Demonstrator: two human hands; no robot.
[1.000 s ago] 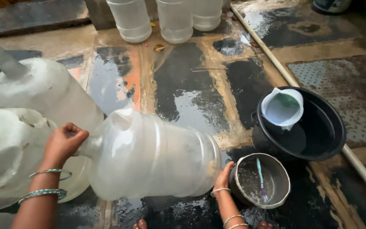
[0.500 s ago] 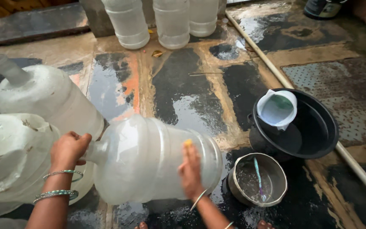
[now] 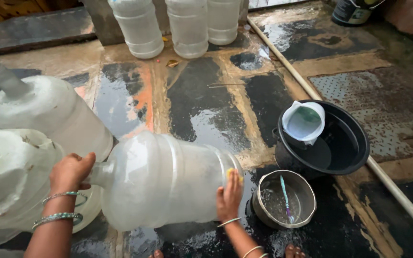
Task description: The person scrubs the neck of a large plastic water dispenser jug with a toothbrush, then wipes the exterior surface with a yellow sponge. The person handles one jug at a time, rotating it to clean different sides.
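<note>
One hand, the right hand [image 3: 229,195], has slid toward the jug [image 3: 168,179] base.

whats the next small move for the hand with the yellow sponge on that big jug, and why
Probably slide the right hand and its yellow sponge around the base end of the big jug. The jug lies on its side, the left hand grips its neck, and the sponge is pressed only at the base's upper edge.

Yellow scrubber [image 3: 229,173] mostly hidden under right hand [image 3: 229,197]; left jug [image 3: 5,181] cut by edge.
</note>
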